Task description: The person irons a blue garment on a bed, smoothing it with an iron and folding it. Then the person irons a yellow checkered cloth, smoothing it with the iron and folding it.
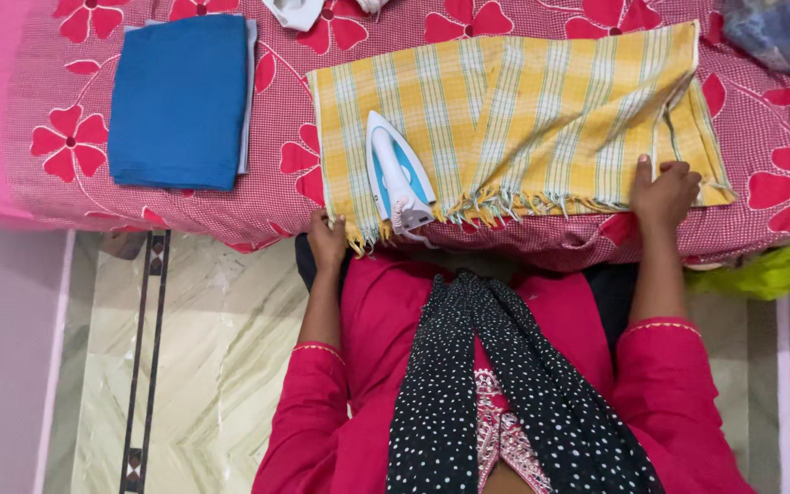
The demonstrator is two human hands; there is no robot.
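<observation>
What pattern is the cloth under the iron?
Yellow-and-white checked cloth with fringed edge, seen in the head view.

No packages, labels, signs or screens are visible in this view. The surfaces in sight carry only cloth and an appliance, none bearing a readable tag or display. A bluish, crumpled item at two o'clock, at the frame's upper right corner, is too blurred to identify as wrapping or fabric.
</observation>
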